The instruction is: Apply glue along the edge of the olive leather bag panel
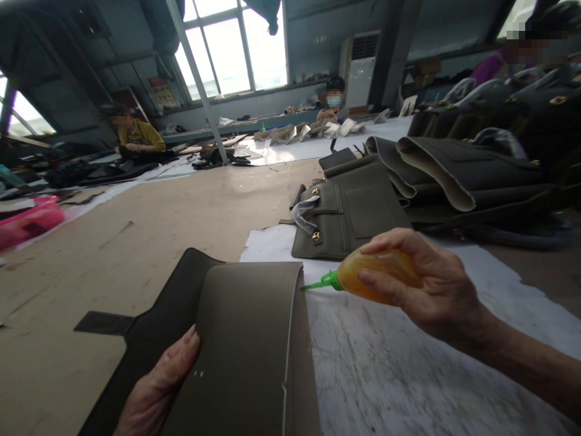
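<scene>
The grey-green leather bag piece (245, 339) is toward the near edge of the surface (181, 212), by the left edge of the white paper sheet (363, 369), its long axis running near to far. The left hand (158, 381) holds its left side, thumb on top, fingers hidden. The right hand (436, 284), wrapped around an amber squeeze bottle (381, 275), is nearer the piece's right edge; the green nozzle (324, 280) points left, its tip at that edge's far end, though contact I cannot tell.
</scene>
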`<act>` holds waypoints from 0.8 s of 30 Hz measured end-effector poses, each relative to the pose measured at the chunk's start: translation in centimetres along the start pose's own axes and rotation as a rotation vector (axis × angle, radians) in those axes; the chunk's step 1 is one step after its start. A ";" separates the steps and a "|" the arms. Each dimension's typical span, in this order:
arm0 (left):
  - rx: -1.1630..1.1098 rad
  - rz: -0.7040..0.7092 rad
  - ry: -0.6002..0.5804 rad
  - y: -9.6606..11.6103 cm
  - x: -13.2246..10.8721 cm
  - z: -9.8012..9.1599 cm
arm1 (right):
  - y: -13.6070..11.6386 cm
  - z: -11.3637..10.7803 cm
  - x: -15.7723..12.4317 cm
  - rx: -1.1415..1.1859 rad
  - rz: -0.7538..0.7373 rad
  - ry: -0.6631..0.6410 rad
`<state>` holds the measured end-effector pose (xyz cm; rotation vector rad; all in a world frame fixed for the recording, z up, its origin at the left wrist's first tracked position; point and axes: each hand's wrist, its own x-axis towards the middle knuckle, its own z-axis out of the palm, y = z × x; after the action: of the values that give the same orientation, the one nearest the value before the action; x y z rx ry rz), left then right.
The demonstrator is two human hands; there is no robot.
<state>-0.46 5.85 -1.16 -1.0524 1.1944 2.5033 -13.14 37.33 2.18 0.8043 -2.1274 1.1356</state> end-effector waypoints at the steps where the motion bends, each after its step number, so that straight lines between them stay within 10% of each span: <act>1: 0.031 -0.012 -0.009 -0.1 0.1 -0.3 | -0.3 -0.2 -0.2 0.004 0.005 -0.010; 13: 0.059 0.107 -0.012 -0.5 -0.3 0.3 | -3.7 -2.9 -3.9 0.016 0.081 -0.134; 20: -0.107 0.063 0.333 -0.5 -1.9 4.6 | -4.8 -3.9 -6.1 -0.063 0.147 -0.115; 24: -0.154 0.135 0.246 -0.5 -2.3 5.6 | -4.5 -3.2 -4.4 -0.030 0.064 -0.123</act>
<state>-1.49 10.59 2.40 -1.3979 1.1852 2.6657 -6.35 39.10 2.74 0.8164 -2.2807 1.1089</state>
